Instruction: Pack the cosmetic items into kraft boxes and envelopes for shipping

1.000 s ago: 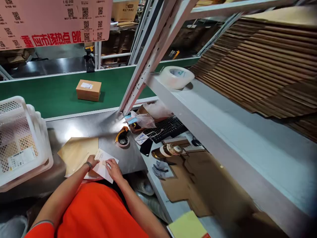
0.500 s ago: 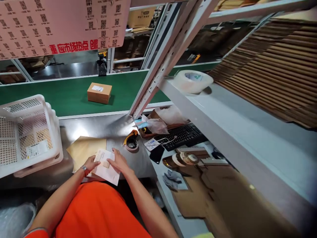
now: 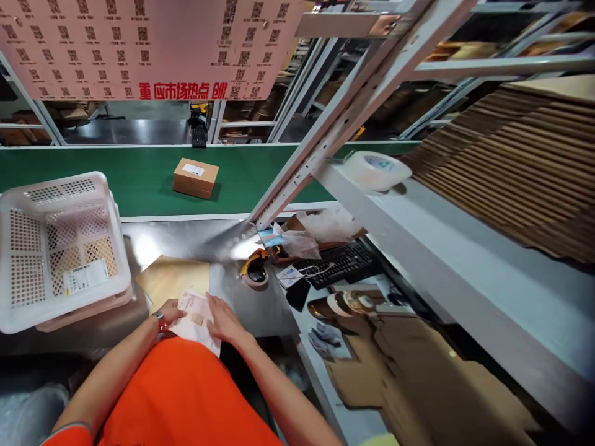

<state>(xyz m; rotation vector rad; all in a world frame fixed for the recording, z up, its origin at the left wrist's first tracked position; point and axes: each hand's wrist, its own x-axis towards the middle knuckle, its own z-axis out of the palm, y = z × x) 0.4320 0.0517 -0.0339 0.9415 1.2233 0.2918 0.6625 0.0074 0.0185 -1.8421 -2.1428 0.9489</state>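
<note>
My left hand (image 3: pixel 171 312), with a watch and red band at the wrist, pinches the left edge of a white and pinkish printed paper (image 3: pixel 201 334). Its print is too small to read, and a small tan patch shows on its face. On the paper's right edge, my right hand (image 3: pixel 224 319) grips with the thumb in front and the fingers behind. Just beyond both hands a yellowish-brown envelope (image 3: pixel 181 275) lies flat on the metal table (image 3: pixel 162 238), partly covered by the paper. An orange and black tape dispenser (image 3: pixel 255 269) rests to the right of the envelope.
White perforated baskets (image 3: pixel 121 272) are stacked at left. A brown carton (image 3: pixel 195 179) sits on the green conveyor (image 3: pixel 139 192). At right are a keyboard (image 3: pixel 346 260), a phone (image 3: pixel 297 295), gloves (image 3: pixel 325 341) and a shelf (image 3: pixel 418 229) bearing a tape roll (image 3: pixel 376 170) and flattened cardboard (image 3: pixel 515 167).
The view has shifted, moving the surroundings slightly rightward in the picture. Both hands still hold the paper, and my right thumb has slid toward its edge.
</note>
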